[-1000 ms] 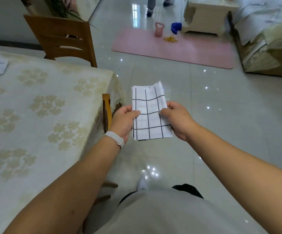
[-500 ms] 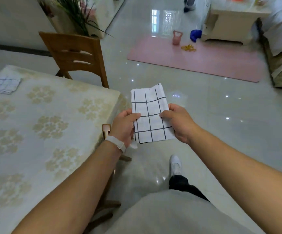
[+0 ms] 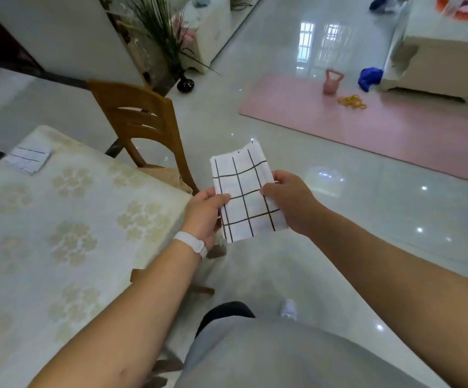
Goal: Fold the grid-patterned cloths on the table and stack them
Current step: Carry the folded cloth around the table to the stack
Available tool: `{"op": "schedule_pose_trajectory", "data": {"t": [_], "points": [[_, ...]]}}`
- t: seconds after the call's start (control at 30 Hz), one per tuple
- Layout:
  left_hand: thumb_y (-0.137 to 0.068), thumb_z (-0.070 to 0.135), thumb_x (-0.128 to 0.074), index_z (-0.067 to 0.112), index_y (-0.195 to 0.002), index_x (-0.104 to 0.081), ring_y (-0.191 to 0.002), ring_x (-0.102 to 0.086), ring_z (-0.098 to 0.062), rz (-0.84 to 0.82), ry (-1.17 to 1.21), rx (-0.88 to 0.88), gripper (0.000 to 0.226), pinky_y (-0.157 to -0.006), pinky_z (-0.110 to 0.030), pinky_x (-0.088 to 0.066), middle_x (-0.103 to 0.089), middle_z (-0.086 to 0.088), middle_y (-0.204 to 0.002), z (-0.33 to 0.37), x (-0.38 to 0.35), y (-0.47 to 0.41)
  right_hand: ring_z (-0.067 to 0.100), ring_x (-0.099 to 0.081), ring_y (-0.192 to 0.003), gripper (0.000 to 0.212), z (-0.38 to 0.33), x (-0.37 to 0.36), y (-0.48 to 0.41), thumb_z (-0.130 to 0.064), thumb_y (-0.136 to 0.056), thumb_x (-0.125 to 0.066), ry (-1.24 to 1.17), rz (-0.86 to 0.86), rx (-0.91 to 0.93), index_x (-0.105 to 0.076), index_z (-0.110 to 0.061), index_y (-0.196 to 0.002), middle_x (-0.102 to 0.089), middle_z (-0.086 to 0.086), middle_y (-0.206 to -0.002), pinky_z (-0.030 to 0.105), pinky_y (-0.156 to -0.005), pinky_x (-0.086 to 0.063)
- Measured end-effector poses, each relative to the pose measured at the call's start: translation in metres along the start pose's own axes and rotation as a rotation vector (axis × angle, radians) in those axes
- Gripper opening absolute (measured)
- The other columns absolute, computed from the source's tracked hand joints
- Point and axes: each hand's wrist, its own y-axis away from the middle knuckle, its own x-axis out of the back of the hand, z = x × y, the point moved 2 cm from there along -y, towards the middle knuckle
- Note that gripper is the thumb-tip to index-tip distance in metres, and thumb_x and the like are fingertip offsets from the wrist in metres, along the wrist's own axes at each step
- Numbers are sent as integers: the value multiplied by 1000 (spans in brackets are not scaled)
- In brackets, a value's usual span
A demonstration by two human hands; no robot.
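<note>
A folded white cloth with a black grid [image 3: 245, 194] is held flat in the air over the floor, just right of the table's corner. My left hand [image 3: 203, 214] pinches its left edge and my right hand [image 3: 290, 198] pinches its right edge. The table [image 3: 59, 233], covered in a pale floral tablecloth, fills the left side. A second folded grid cloth [image 3: 28, 159] lies at the table's far left corner, well away from both hands.
A wooden chair [image 3: 140, 121] stands at the table's far end, and another chair's frame [image 3: 171, 278] shows under my left forearm. Glossy tiled floor spreads to the right. Farther off lie a pink mat [image 3: 395, 127], a pink kettlebell [image 3: 332, 82] and a potted plant [image 3: 168, 49].
The view has swung up and left, bringing more of the table and the far cloth into sight. Both hands keep the same grip on the folded cloth.
</note>
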Motion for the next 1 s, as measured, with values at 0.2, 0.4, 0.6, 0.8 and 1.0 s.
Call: {"op": "schedule_pose_trajectory", "data": {"t": [0.2,0.4,0.6,0.8,1.0], "points": [[-88,6,-60,8,-107,-64,-90,-71,-29,37,59,0,20,-75,-42,-58,-73,-12,-101,20,-2,-40,31,-69,-91,18,-18,-5,-51,-6,-83,-58,33,-62,-34,-66,-21,-90,-71,10,-95,51,-84,-56],[-86,5,-63,10,-100,-65,-83,-72,-25,78,112,15,14,-72,-37,-58,-73,-12,-96,38,9,-107,34,-70,-89,18,-38,-34,-119,-2,-83,-57,61,-102,-67,-67,-16,-90,-72,15,-93,53,-84,-57],[-84,11,-68,14,-106,-65,-91,-71,-30,112,151,62,22,-86,-51,-55,-74,-10,-97,76,21,-201,42,-68,-89,22,-75,-69,-213,-13,-71,-61,157,-109,-101,-69,-11,-92,-71,20,-94,61,-80,-55],[-87,6,-64,18,-90,-63,-89,-69,-30,144,196,60,12,-83,-50,-56,-72,-9,-94,137,32,-276,35,-70,-85,16,-123,-109,-299,-2,-82,-59,198,-123,-78,-68,-15,-88,-72,14,-88,48,-78,-59],[-85,17,-67,19,-107,-63,-90,-71,-29,162,224,70,22,-80,-49,-58,-72,-8,-105,176,55,-325,9,-53,-44,19,-156,-138,-352,0,-86,-56,197,-204,-66,-59,-15,-75,-58,-5,-55,17,-38,-37]]}}
